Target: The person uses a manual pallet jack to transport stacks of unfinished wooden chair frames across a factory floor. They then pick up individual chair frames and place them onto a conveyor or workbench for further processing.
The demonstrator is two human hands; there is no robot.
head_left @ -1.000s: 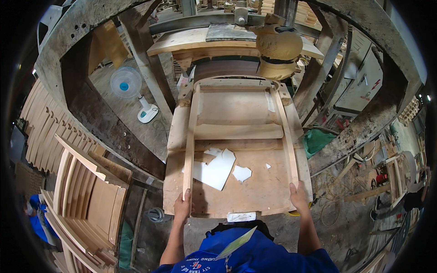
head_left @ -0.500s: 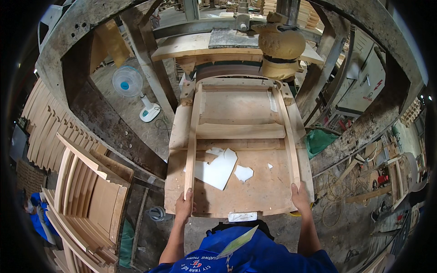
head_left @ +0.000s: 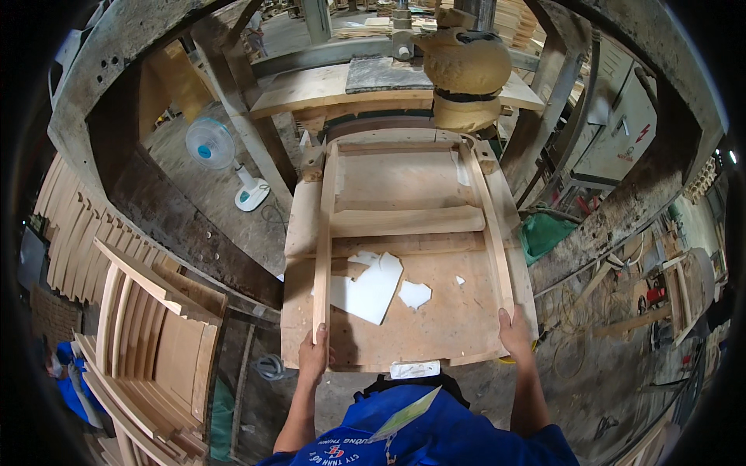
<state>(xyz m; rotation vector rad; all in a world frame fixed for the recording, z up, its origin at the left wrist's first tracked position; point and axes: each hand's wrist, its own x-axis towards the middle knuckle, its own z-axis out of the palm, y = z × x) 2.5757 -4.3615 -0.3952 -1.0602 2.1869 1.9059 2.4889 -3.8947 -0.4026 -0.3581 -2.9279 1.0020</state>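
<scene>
A wooden chair-back frame (head_left: 408,223) with two long side rails, a crossbar and a top rail rests over a wooden work board (head_left: 435,342). My left hand (head_left: 314,356) is closed around the near end of its left rail, thumb on top. Around the near end of the right rail, my right hand (head_left: 515,335) is closed the same way. Between the rails, torn white sheet pieces (head_left: 369,287) lie on the board, with a smaller white scrap (head_left: 415,294) beside them. Wooden blocks (head_left: 312,165) stand at the far corners of the frame.
A metal machine frame (head_left: 144,171) surrounds the board. Beyond stands a wooden shelf (head_left: 311,89) with a yellowish bulky wrapped part (head_left: 466,74). A white fan (head_left: 210,144) is at left, above stacked curved wood parts (head_left: 148,334). An electrical cabinet (head_left: 618,128) stands right; a co-worker (head_left: 74,380) is far left.
The view has shifted slightly, so the surroundings sit a little further left. Both hands keep their grip on the rails, and the frame stays in nearly the same place on the board.
</scene>
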